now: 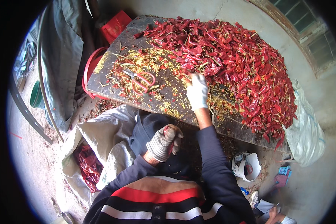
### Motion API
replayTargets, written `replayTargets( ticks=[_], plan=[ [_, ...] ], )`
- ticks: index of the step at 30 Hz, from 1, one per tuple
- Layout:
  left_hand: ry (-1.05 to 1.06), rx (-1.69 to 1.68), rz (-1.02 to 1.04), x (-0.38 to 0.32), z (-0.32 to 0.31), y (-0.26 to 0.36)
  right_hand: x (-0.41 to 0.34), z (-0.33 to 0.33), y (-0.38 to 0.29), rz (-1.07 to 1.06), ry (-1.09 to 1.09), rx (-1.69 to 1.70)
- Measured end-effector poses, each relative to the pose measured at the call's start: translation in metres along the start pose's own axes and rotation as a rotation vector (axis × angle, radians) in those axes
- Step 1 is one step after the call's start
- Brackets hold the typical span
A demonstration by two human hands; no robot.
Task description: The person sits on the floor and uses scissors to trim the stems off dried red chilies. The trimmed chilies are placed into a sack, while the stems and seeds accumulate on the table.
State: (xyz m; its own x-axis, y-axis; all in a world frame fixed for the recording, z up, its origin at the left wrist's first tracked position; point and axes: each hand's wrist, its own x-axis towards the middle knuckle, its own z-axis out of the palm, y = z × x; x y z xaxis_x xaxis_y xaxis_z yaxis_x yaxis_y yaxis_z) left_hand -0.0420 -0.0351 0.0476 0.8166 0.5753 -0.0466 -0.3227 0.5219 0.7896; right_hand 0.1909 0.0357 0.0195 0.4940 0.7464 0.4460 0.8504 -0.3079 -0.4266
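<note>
Before me a broad heap of dried red chili peppers [229, 53] covers the far and right parts of a dark wooden tabletop [100, 86]. My right hand [197, 91], in a white glove, reaches over the table with its fingers at the heap's near edge. Whether those fingers hold a pepper is hidden. My left hand [165, 141], in a stained striped knit glove, is curled above my lap, off the table. Red shows between its fingers, but I cannot tell a pepper from a stain. Red-handled scissors [140, 79] lie partly open on the table's left among yellow seeds [168, 107] and stems.
At my left an open woven sack [100, 131] contains red peppers [88, 165]. A red plastic tub [91, 70] stands by the table's left end. A white sack [306, 128] hangs at the right end; below are a white bucket [254, 165] and another person's hand [273, 212].
</note>
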Motion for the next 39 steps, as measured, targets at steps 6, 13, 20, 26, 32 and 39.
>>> replayTargets(
  ticks=[6, 13, 20, 26, 32, 39],
  plan=[
    [0.120, -0.035, -0.182, 0.015, 0.005, -0.003, -0.029, -0.008, 0.074, 0.062, -0.084, -0.264],
    [0.164, -0.052, -0.211, 0.022, 0.012, -0.012, -0.041, -0.031, 0.103, 0.724, 0.273, 1.335],
    [0.135, -0.026, -0.291, 0.033, 0.026, -0.020, -0.049, -0.038, 0.130, 0.627, 0.431, 1.135],
    [0.208, 0.027, -0.248, 0.042, 0.028, -0.034, -0.074, -0.081, 0.050, 0.364, 0.224, 0.670],
    [0.209, 0.048, -0.093, 0.044, 0.026, -0.046, -0.139, -0.105, -0.016, -0.078, 0.119, 0.174],
    [0.250, 0.112, -0.106, 0.033, 0.032, -0.037, -0.156, -0.129, -0.024, -0.142, -0.116, 0.312]
  ],
)
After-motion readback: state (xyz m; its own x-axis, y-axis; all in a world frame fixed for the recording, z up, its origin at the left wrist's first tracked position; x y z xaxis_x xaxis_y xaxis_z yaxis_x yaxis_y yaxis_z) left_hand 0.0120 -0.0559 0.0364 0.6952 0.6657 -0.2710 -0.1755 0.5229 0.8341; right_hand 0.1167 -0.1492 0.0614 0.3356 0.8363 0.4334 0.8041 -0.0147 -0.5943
